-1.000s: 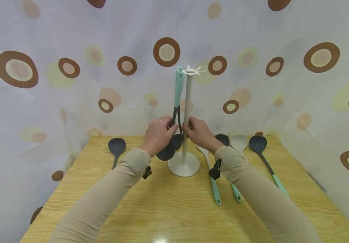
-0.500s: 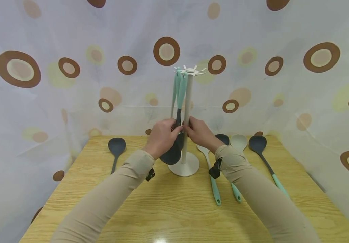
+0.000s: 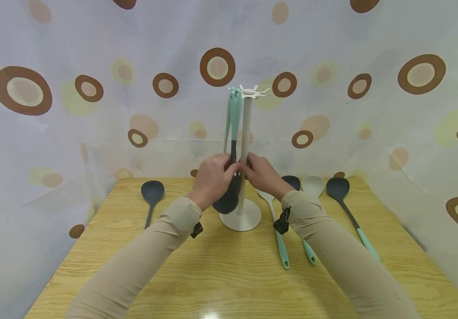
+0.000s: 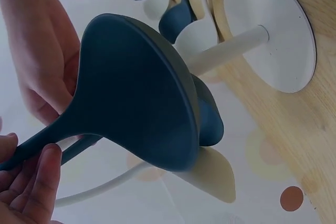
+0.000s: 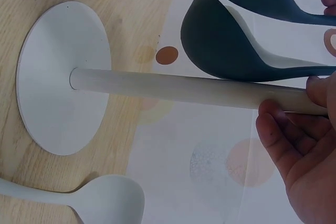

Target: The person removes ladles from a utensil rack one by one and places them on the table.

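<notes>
While nearly upright, dark ladle [image 4: 134, 93] bowl-down

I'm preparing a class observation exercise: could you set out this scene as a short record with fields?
Left hand: grips a dark ladle
Right hand: holds the white stand by its pole
Stand: upright on wood-grain table
Upright green handles: left of pole
Table left: one dark-headed utensil
Table right: two dark-headed utensils, two white-headed utensils
Backdrop: spotted cloth

Utensils [image 3: 234, 119] hung at the left of the stand [image 3: 246, 128] on the table [image 3: 229, 274], one spoon [image 3: 153, 191] lying farther left, four spoons [image 3: 337, 188] right.
</notes>
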Available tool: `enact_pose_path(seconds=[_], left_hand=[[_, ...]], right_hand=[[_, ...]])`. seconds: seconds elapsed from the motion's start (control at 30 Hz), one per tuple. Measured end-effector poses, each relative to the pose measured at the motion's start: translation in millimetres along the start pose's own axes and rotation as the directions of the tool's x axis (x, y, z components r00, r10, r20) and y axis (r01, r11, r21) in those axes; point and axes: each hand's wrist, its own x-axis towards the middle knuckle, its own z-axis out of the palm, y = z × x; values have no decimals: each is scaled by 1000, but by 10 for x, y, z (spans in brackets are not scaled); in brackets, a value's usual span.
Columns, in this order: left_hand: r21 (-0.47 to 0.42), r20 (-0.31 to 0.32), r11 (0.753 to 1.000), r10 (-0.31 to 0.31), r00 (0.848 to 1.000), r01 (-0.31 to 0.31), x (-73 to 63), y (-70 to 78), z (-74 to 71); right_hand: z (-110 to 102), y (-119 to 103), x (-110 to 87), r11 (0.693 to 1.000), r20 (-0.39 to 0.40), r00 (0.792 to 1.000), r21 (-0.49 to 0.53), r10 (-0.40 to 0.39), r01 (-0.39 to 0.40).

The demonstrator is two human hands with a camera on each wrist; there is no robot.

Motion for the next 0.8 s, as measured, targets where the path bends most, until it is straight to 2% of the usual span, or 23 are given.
enact_pose_path(seconds=[0.27, 0.5, 0.6, 0.8], left_hand=[[2, -1, 1000, -6, 1000, 6, -62, -10, -121], [-5, 18, 1000, -5, 1000, 5, -194, -80, -274], [-7, 23, 1000, 24, 999, -24, -258, -130, -327], [-6, 35, 992, 126, 991, -126, -372, -298, -376]], right_hand=[[-2, 3, 3, 1000, 0, 1000, 3, -13, 13], [-4, -1, -6, 1000, 12, 1000, -2, -8, 8], [-8, -9, -10, 1000, 20, 1000, 1, 4, -4], [-17, -21, -19, 1000, 29, 1000, 18, 1, -2]])
